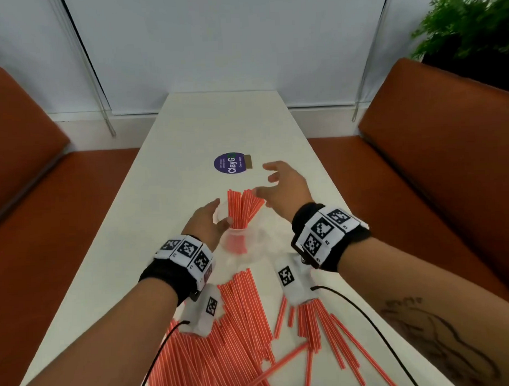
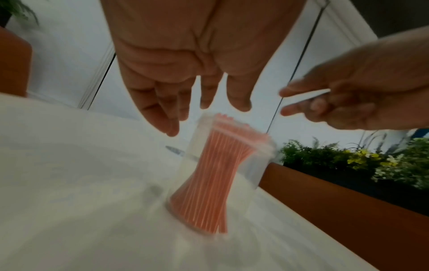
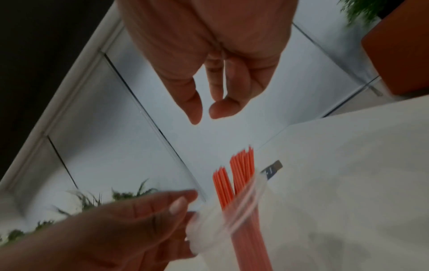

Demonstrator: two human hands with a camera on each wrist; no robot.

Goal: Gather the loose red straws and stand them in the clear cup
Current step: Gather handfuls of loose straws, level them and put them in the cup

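White table, long and narrow, running away from you between two rust-orange benches; pale window panels behind, a green plant in the far right corner.

Nearest you, under both forearms: the loose straws, red with thin pale stripes, lying flat in two scattered heaps, the larger below your left wrist, the smaller below your right. Far too many and too overlapped to count.

Beyond the heaps, between your hands: one clear cup, standing on the table, rim blurred. In it a bundle of straws, upright and fanning out at the top in two tufts; number cannot be told.

Your left hand sits just left of the cup, fingers straight and loose, thumb at the rim; whether it touches is unclear. Your right hand hovers past the straw tips, to the right, fingers spread wide, holding nothing.

Beyond your right hand: one round purple sticker on the table.
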